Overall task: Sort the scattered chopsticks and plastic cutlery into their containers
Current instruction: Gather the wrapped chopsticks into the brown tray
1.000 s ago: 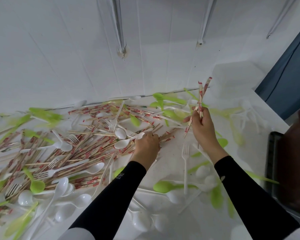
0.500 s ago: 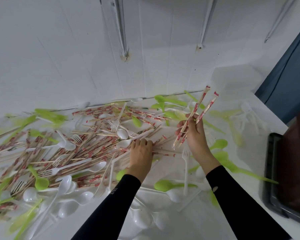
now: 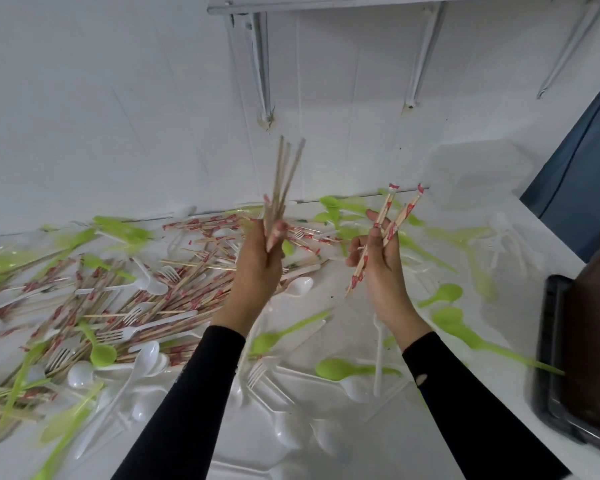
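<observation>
The left hand [image 3: 258, 261] grips a bundle of chopsticks [image 3: 284, 174] upright above the littered table [image 3: 527, 299], while the right hand [image 3: 385, 271] pinches wrapped chopsticks [image 3: 407, 211] between curled fingers, apparently batching them for one transfer.

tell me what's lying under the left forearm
A white fork and a green spoon poke out beside the left sleeve, on the white table. Whatever lies directly beneath the sleeve is covered.

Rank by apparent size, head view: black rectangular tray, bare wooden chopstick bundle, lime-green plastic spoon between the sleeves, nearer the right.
1. Black rectangular tray, though partly cropped.
2. Bare wooden chopstick bundle.
3. Lime-green plastic spoon.
</observation>
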Action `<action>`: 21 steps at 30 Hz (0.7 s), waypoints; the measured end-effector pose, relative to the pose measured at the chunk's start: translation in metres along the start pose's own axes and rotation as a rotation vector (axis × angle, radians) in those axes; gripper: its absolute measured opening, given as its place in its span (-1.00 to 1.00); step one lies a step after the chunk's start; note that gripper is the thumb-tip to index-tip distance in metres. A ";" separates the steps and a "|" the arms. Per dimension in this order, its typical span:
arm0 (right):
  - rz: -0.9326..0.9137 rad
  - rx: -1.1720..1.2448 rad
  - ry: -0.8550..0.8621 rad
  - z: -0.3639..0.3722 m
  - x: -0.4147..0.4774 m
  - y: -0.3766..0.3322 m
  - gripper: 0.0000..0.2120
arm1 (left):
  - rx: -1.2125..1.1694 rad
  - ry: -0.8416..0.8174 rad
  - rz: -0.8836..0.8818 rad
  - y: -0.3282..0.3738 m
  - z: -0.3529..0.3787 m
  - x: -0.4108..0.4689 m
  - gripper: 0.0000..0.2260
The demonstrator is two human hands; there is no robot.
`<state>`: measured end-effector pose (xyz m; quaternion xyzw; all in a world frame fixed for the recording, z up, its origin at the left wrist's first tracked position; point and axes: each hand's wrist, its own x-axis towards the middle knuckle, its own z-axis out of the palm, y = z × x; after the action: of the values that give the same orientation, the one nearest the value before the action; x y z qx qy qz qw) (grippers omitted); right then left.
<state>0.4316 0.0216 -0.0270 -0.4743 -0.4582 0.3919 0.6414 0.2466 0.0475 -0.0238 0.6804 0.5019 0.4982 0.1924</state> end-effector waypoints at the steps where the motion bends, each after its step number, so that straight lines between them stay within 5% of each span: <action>1: -0.002 0.019 -0.007 0.005 -0.001 0.001 -0.77 | -0.074 0.041 -0.024 0.001 0.000 0.000 -0.91; 5: 0.051 0.007 -0.092 0.017 -0.009 0.023 -0.86 | -0.212 0.045 -0.133 -0.013 0.012 -0.024 -0.94; 12: 0.105 -0.374 -0.272 0.018 -0.017 0.064 -0.90 | -0.284 0.048 -0.387 -0.044 0.016 -0.055 -0.87; 21: 0.116 -0.608 -0.728 0.078 -0.018 0.062 -0.89 | -0.285 0.183 -0.464 -0.029 -0.118 -0.040 -0.69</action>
<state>0.3475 0.0394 -0.0803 -0.4970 -0.7197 0.4163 0.2483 0.1300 -0.0032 -0.0145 0.4656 0.5842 0.5659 0.3489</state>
